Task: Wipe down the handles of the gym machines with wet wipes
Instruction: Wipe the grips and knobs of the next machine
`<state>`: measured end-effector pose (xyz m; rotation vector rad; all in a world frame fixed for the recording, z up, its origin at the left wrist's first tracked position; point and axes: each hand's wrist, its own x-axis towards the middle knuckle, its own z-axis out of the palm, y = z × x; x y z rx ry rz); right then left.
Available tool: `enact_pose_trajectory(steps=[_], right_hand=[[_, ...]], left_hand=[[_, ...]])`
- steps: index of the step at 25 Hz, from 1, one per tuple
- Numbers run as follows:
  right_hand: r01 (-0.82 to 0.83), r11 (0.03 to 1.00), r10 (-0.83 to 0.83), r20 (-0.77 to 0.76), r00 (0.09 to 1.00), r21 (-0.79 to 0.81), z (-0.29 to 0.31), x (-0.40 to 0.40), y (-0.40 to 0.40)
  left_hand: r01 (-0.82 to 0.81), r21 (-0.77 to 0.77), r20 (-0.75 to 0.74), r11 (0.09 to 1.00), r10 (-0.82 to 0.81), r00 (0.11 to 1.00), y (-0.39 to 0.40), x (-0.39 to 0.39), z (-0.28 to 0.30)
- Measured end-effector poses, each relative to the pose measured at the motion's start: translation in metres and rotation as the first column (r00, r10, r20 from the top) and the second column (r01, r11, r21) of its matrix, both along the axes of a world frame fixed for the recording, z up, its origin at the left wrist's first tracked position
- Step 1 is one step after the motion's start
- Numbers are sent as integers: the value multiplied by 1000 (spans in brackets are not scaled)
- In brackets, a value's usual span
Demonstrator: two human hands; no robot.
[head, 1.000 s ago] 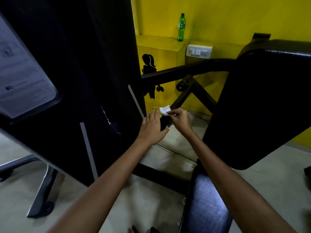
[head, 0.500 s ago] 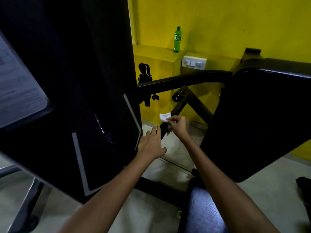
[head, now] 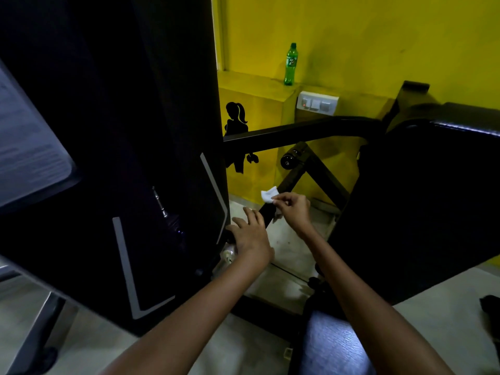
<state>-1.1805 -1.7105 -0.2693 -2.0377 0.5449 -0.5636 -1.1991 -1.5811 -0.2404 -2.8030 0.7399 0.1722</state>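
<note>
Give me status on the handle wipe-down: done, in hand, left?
Done: nothing visibly finished. In hand: right hand pinches the white wipe against the black handle; left hand rests open lower on it. Left: the rest of this handle, other machines.

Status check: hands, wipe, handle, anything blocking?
Right hand pinching the white wipe at the black handle. Left hand open, fingers resting on the handle lower down. Nothing in the way.
</note>
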Motion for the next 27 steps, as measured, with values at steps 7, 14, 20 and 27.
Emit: enact_pose_trajectory(steps=[7,14,20,27], right_hand=[[52,998,-52,2,999,26,3,31,-44],[51,998,-53,49,997,41,-1,39,-49],[150,986,-148,-30,989,69,6,65,-77],[-20,997,16,50,999,74,-6,35,-54]], left_hand=[[298,-131,-31,946,-304,952,-16,36,-5],[303,104,135,947,-315,940,-23,29,-17],[302,-58,3,951,-302,953,-25,40,-16],[292,-291,-172,911,-350,921,-32,58,-9]])
